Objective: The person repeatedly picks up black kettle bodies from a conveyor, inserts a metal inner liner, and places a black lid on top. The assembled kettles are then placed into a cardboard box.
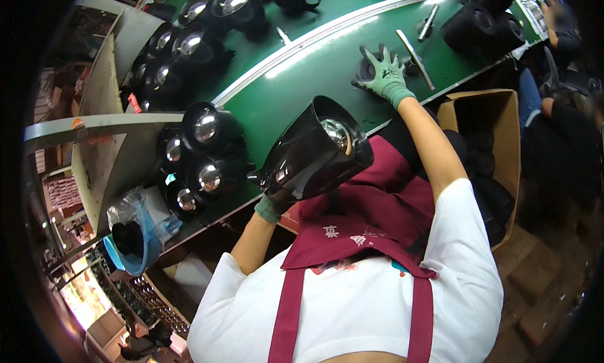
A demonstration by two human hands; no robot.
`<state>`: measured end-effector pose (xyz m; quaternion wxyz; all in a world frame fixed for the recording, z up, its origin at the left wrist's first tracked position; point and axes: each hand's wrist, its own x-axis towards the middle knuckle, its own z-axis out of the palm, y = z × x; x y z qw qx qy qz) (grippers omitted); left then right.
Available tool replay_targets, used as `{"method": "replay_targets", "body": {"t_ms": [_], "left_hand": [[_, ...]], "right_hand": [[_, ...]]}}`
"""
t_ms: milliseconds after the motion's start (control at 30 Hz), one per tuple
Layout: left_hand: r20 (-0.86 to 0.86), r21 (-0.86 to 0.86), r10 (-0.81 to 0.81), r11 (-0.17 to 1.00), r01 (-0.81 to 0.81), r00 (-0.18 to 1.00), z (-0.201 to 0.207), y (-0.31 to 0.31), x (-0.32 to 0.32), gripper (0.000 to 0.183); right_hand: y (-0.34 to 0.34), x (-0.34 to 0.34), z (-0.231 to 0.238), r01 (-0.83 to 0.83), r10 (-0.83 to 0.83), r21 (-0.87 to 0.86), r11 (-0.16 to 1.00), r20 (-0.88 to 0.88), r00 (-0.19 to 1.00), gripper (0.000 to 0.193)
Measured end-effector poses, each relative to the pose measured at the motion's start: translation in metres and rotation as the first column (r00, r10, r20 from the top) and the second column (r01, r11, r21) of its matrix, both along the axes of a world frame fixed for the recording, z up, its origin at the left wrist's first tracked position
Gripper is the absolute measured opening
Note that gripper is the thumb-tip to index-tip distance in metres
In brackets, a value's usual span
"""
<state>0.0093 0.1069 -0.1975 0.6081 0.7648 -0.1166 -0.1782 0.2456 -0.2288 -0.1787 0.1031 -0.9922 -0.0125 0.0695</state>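
My left hand [270, 207], in a green glove, holds a glossy black jug body [296, 158] from beneath. The jug lies tilted, its wide mouth facing up and right, with a shiny silver liner [336, 135] inside. Most of that hand's fingers are hidden behind it. My right hand [385, 75], gloved in green with dark fingertips, reaches over the green table [270, 105] with its fingers spread. Under its thumb side shows a dark round part [364, 71], which it seems to touch. Beside it lies a long metal rod [415, 60].
Several black jugs with silver liners stand at left [207, 127] and far left [189, 42]. Black cylinders [481, 23] sit at the back right. An open cardboard box [511, 124] with black parts stands at my right. A blue basin [148, 253] is at lower left.
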Motion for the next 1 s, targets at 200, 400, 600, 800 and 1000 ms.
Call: {"method": "replay_targets", "body": {"t_ms": [200, 400, 600, 800, 1000], "left_hand": [[0.147, 0.219, -0.064, 0.975, 0.03, 0.987, 0.013, -0.001, 0.007, 0.06], [0.195, 0.247, -0.312, 0.933, 0.261, 0.93, 0.023, -0.012, 0.029, 0.07], [-0.248, -0.187, -0.218, 0.967, 0.174, 0.944, 0.052, -0.057, 0.046, 0.051], [-0.241, -0.196, -0.227, 0.964, 0.182, 0.944, 0.039, -0.063, 0.053, 0.049], [-0.291, -0.215, -0.255, 0.957, 0.197, 0.922, 0.01, -0.037, 0.061, 0.045]], "right_hand": [[-0.001, -0.026, -0.02, -0.02, 0.026, -0.062, 0.998, 0.113, 0.993, 0.088], [-0.026, -0.124, 0.093, -0.102, -0.083, 0.994, -0.044, 0.098, 0.992, 0.083], [-0.038, -0.207, 0.136, -0.145, -0.078, 0.989, 0.016, 0.146, 0.986, 0.084], [-0.056, -0.235, 0.133, -0.169, -0.092, 0.967, 0.193, 0.189, 0.978, 0.086], [-0.048, -0.251, 0.136, -0.023, -0.197, 0.998, 0.052, 0.033, 0.98, 0.079]]}}
